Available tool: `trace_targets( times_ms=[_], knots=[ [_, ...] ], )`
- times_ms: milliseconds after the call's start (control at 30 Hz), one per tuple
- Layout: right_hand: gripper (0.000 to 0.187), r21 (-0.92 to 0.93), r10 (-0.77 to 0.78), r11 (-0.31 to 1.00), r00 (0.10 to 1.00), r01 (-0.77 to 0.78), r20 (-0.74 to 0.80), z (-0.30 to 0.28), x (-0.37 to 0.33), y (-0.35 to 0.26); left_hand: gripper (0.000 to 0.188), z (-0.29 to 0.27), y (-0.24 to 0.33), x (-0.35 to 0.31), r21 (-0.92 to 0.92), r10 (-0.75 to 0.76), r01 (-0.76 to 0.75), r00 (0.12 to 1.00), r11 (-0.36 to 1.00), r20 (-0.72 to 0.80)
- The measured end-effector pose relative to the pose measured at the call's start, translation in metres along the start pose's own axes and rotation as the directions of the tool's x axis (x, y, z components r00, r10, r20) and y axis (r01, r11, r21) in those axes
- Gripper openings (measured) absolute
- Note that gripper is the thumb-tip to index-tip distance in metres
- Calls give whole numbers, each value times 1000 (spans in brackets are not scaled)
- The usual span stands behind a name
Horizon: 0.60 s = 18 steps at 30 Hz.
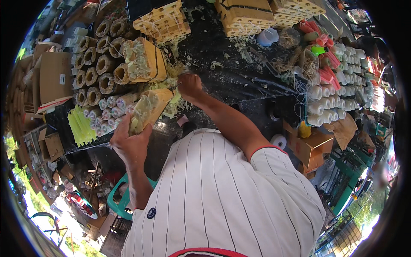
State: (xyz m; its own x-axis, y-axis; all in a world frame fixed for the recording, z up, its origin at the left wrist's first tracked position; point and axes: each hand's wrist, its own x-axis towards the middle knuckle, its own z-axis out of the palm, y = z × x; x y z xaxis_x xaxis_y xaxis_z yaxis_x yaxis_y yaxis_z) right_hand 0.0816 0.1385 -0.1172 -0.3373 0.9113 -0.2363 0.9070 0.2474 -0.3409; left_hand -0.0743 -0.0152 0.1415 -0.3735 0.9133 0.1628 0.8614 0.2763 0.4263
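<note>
My left hand point(135, 139) grips the near end of a long yellow-tan block point(156, 105), its thumb and fingers spread along the sides. A pale, lumpy, wax-like crust covers the block's upper face. Just off its far end, my right hand point(190, 87) is closed in a fist; whatever it may hold is hidden. Thin pale-yellow shavings point(173, 107) lie around that end of the block. Directly behind stands a similar larger block point(147, 64), bound with a dark strap and crusted on its left face.
Stacked brown tubes point(105, 64) with hollow ends, wrapped rolls point(109, 113) and yellow-green sticks point(81, 126) stand at left. More pierced yellow blocks point(244, 17) sit at the back. White cylinders point(317, 107) and a cardboard box point(310, 147) are at right. Scraps litter the black sheet point(218, 81).
</note>
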Motion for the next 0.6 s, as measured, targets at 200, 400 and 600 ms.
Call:
trace_targets(
  times_ms=[200,400,600],
  knots=[
    [21,59,100,992,987,-109,128,-108,28,26,56,0,-6,-15,-8,29,-29,999,1000,-35],
    [22,-45,-171,984,982,175,79,-26,59,-6,57,19,15,-1,-25,123,-123,992,992,-14],
    [26,55,14,998,1000,-14,1,-130,20,76,52,36,30,-7,-118,96,-90,994,989,46]
  ],
)
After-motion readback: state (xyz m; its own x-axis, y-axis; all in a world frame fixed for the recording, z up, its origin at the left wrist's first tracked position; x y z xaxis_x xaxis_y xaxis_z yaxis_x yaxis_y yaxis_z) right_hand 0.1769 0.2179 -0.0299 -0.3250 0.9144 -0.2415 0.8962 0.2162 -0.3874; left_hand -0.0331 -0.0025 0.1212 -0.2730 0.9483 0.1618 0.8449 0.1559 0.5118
